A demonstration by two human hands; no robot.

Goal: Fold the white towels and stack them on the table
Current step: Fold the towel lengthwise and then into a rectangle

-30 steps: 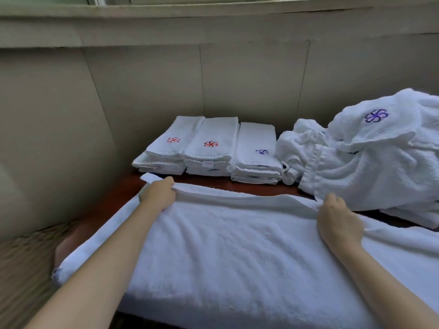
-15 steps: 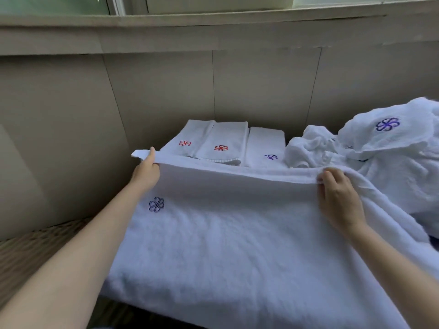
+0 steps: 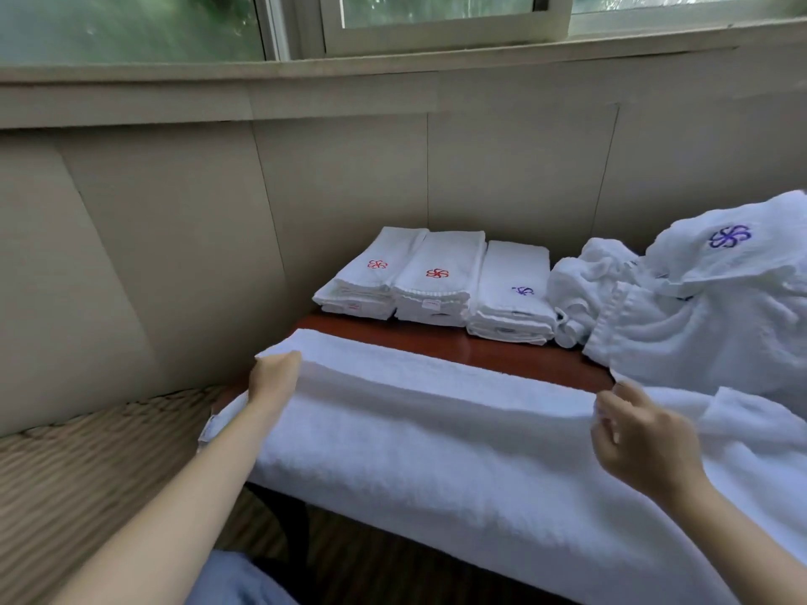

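Towel (image 3: 436, 438) lies across the table (image 3: 502, 355), its far edge doubled over into a fold that runs between the two hands. Left hand (image 3: 275, 379): fingers tucked out of sight into the fold's left end, gripping it. Right hand (image 3: 637, 434): fingers (image 3: 607, 419) curled, thumb raised, pinching the fold's right end. Beyond the fingers, three folded stacks (image 3: 436, 286) stand side by side. Crumpled white pile (image 3: 698, 334) lies beyond the right fingers, just beside the stacks.
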